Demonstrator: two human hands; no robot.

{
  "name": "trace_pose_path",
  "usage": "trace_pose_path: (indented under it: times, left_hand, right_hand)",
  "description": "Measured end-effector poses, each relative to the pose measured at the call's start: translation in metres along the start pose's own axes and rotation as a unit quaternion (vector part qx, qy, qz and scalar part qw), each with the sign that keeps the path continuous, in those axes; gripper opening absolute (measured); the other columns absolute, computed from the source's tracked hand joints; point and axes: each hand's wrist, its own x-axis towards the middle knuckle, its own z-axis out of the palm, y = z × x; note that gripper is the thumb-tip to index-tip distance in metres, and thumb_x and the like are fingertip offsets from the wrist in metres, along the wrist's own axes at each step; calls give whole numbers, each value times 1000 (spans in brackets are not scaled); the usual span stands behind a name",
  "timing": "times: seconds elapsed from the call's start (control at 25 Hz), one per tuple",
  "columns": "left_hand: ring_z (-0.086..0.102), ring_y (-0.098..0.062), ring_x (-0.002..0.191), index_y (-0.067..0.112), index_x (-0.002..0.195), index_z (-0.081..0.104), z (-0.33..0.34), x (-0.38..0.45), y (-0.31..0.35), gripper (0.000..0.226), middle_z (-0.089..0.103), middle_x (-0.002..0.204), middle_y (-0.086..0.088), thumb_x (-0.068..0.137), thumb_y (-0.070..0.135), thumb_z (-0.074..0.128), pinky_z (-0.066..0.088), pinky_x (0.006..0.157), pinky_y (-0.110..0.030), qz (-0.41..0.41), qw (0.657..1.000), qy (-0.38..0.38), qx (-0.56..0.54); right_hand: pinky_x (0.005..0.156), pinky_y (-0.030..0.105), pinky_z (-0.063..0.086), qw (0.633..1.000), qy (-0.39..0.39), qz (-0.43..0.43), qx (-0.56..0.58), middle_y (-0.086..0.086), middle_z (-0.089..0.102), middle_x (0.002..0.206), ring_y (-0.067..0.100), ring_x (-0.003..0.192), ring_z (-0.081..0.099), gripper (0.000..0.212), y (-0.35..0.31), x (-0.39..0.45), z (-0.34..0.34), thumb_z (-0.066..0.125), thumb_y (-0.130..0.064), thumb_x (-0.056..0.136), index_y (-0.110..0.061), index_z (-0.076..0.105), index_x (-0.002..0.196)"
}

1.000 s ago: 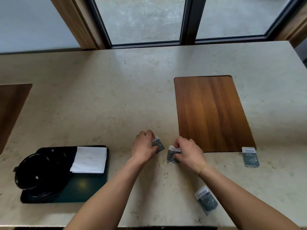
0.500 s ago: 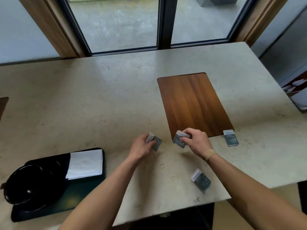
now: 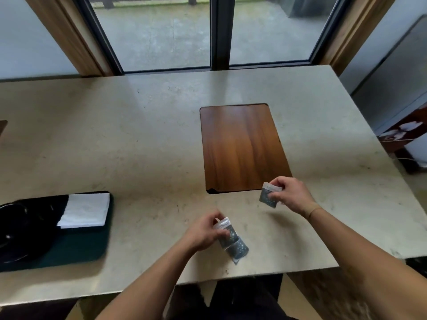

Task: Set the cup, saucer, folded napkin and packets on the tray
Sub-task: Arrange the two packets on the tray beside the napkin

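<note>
A dark green tray (image 3: 76,252) lies at the table's left, with a folded white napkin (image 3: 85,212) on its far right part. A black cup and saucer (image 3: 18,232) sit on its left end, partly cut off by the frame. My left hand (image 3: 205,232) is shut on a grey dotted packet (image 3: 225,227). It sits down over a second packet (image 3: 238,250) lying near the table's front edge. My right hand (image 3: 291,195) grips another packet (image 3: 268,197) at the wooden board's near right corner. The packet that lay at that corner is hidden.
A brown wooden board (image 3: 242,148) lies flat in the middle right of the beige stone table (image 3: 138,146). The table's front edge runs just below my left hand. Windows line the far side. A dark piece of furniture (image 3: 402,135) stands off the right edge.
My left hand has carried its packet toward me, onto the packet by the front edge. My right hand has carried its packet right, to the spot where the corner packet lay.
</note>
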Motion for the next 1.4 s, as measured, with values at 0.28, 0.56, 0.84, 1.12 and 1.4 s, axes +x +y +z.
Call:
trace_pose_path:
  times: [0.28, 0.56, 0.84, 1.12, 1.4]
  left_hand:
    - [65, -16, 91, 29, 121, 62, 50, -29, 7, 51, 71, 105, -2, 74, 25, 80, 55, 82, -34, -52, 986, 139, 77]
    - [63, -18, 100, 34, 122, 60, 67, -28, 6, 45, 70, 113, 3, 79, 33, 72, 50, 77, -32, -80, 959, 201, 183]
    - [64, -19, 96, 32, 121, 64, 69, -25, 2, 47, 72, 109, 0, 75, 34, 76, 53, 79, -34, -84, 963, 198, 163]
    - [63, -23, 100, 33, 124, 59, 77, -27, 6, 51, 70, 111, -1, 76, 33, 76, 52, 81, -35, -85, 949, 214, 215]
    - [55, -19, 97, 23, 105, 63, 75, -19, 12, 36, 53, 100, 3, 72, 26, 79, 46, 74, -30, -123, 958, 194, 172]
  right_hand:
    - [96, 36, 49, 997, -72, -22, -34, 7, 62, 128, 20, 107, 60, 72, 53, 24, -38, 82, -12, 70, -16, 52, 136]
    - [95, 43, 51, 990, -68, -49, -117, 8, 62, 130, 26, 111, 60, 70, 59, 39, -35, 79, -20, 73, -18, 51, 137]
    - [90, 40, 54, 972, -87, -94, -198, 7, 63, 128, 26, 110, 60, 58, 44, 56, -45, 79, -21, 75, -22, 59, 129]
    - [80, 40, 57, 953, -97, -91, -271, -1, 66, 121, 21, 102, 62, 49, 50, 71, -50, 80, -26, 73, -30, 61, 119]
    - [81, 42, 56, 956, -99, -72, -266, 4, 61, 105, 23, 93, 58, 35, 56, 81, -45, 79, -25, 71, -27, 60, 100]
